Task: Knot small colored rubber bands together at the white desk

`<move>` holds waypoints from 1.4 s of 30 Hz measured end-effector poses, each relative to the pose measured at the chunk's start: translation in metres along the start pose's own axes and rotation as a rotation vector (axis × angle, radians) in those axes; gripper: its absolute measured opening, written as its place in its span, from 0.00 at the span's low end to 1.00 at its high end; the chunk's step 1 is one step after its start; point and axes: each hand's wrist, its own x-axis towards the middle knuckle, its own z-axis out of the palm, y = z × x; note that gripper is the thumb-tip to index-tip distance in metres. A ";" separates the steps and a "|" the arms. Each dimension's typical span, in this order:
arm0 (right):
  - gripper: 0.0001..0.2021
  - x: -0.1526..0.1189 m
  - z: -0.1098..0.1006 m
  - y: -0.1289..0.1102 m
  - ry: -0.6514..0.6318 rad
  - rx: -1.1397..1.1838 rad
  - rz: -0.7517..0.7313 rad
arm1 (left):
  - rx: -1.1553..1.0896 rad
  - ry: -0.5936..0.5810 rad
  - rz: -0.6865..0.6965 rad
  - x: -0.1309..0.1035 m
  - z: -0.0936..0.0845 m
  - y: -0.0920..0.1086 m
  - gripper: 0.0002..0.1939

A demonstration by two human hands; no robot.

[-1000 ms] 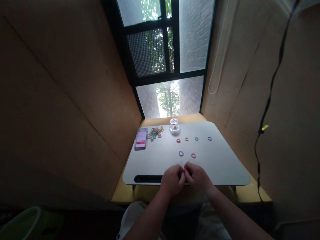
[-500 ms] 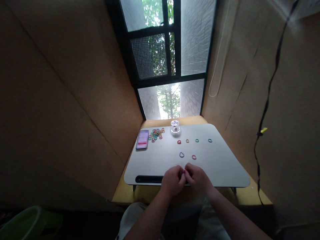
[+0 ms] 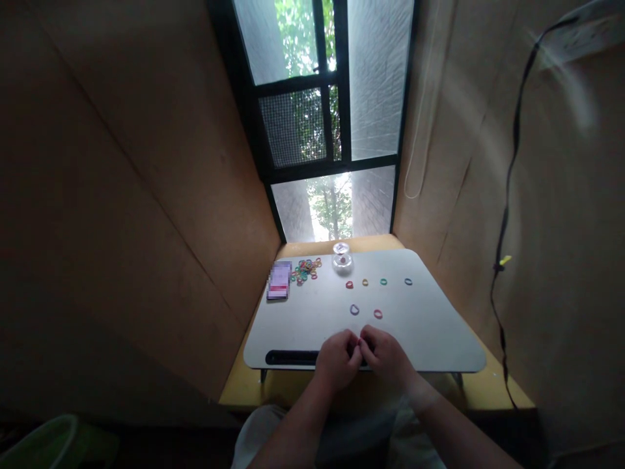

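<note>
My left hand (image 3: 338, 357) and my right hand (image 3: 385, 355) meet fingertip to fingertip over the front edge of the white lap table (image 3: 293, 326). Both are closed in a pinch; whatever sits between the fingertips is too small and hidden to make out. Just beyond them lie a purple band (image 3: 354, 310), bent out of round, and a pink band (image 3: 377, 314). Farther back runs a row of small loops: a red band (image 3: 349, 284), a yellow band (image 3: 365, 283), a green band (image 3: 383, 282) and a blue band (image 3: 409, 282).
A pile of mixed coloured bands (image 3: 305, 270) lies at the back left, beside a phone (image 3: 278, 281) with a blurred screen. A clear round container (image 3: 342, 262) stands at the back. My left hand partly covers a black slot (image 3: 291, 357). A dark cable (image 3: 508, 189) hangs at right.
The view has tilted slightly, so the table appears a little lower. My hands keep the same pinch, fingertips together, and the bands on the table have not moved.
</note>
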 end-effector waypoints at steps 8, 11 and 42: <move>0.07 -0.001 -0.001 0.000 -0.002 0.008 0.001 | -0.003 -0.007 -0.007 0.001 0.000 0.003 0.06; 0.06 0.000 -0.001 0.000 -0.001 0.002 0.004 | 0.007 -0.013 -0.007 0.001 0.000 0.003 0.06; 0.03 0.008 -0.004 0.006 -0.030 0.107 0.017 | -0.085 0.000 -0.042 0.010 0.003 -0.002 0.09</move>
